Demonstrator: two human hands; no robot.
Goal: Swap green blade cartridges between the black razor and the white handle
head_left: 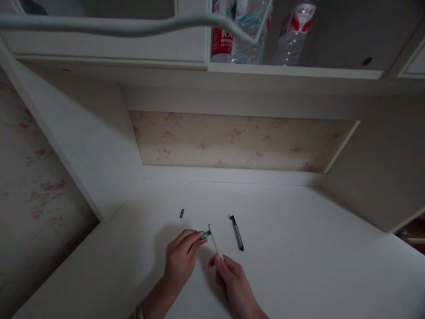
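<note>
A small dark piece (182, 213) lies loose on the desk (299, 266). From afar, my left hand (180, 258) pinches a green piece (205, 235), its tip meeting the white stick (214, 242) near the top. Maybe I'm partway: I can't tell if they join; neither is let go yet. My right hand (235, 280) pinches the stick's lower part. A black tool (237, 234) lies apart.

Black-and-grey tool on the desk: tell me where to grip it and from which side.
Pinch the black-and-grey tool across mid-shaft, probably from the right: its slim body points away from the viewer, and the held white stick is on its left.
</note>
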